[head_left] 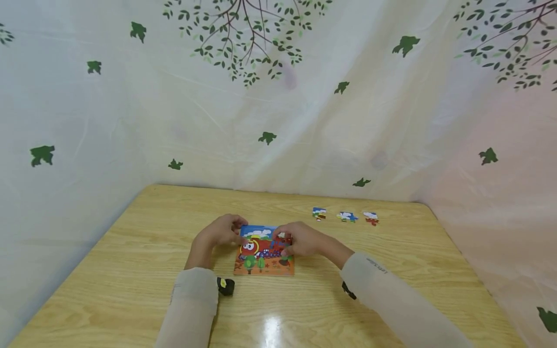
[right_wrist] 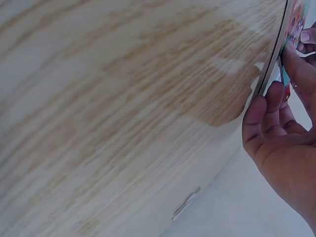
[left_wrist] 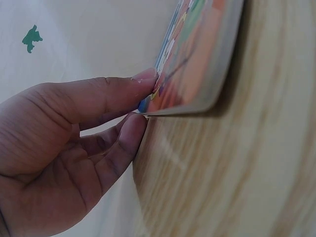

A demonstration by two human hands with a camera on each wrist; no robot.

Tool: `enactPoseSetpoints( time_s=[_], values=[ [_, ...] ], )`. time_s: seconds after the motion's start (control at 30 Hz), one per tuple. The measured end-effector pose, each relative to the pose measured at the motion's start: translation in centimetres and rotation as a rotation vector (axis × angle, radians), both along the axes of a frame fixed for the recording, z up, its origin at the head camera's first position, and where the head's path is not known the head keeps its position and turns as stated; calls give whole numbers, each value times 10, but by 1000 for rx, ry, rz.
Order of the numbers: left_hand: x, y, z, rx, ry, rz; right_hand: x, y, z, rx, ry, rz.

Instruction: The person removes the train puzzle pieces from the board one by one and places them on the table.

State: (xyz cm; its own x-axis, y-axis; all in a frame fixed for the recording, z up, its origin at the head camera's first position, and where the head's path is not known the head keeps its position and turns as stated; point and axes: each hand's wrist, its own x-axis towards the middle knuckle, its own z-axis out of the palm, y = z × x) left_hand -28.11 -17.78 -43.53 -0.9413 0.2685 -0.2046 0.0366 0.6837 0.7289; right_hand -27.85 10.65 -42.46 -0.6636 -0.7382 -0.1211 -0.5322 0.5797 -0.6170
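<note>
A jigsaw puzzle (head_left: 263, 267) in a flat tray lies on the table, showing a red cartoon train with eyes, trees and clouds. At its left edge, my left hand (head_left: 221, 230) pinches the board, thumb on the picture and fingertips against the rim. My right hand (head_left: 303, 239) is over the puzzle's right side. Between its thumb and fingers is a small puzzle piece (right_wrist: 285, 81) with a green edge and some red, mostly hidden by the hand. The left wrist view shows the board's rounded corner (left_wrist: 210, 101) close to the left fingertips.
Three loose puzzle pieces lie apart toward the back of the wooden table (head_left: 130, 270): a left one (head_left: 319, 212), a middle one (head_left: 347, 216) and a right one (head_left: 371, 217). A pale curtain (head_left: 209, 125) with leaf prints hangs behind and beside the table.
</note>
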Motion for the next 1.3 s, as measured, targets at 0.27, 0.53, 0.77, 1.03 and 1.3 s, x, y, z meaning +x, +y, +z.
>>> enactPoseSetpoints(
  time_s=[0.27,0.53,0.77,1.03,1.3],
  values=[
    [1,-1,0,8,2,-6,2,-2,0,-33,20,8],
    [2,-1,4,-4,6,-6,5,-1,-1,-24,45,-31],
    [1,-1,1,-10,2,-13,7,6,-1,-51,44,-46],
    [1,0,2,-16,19,-5,5,18,2,-120,22,-35],
    [3,0,0,-25,14,-5,0,35,8,-127,-12,-65]
  ],
)
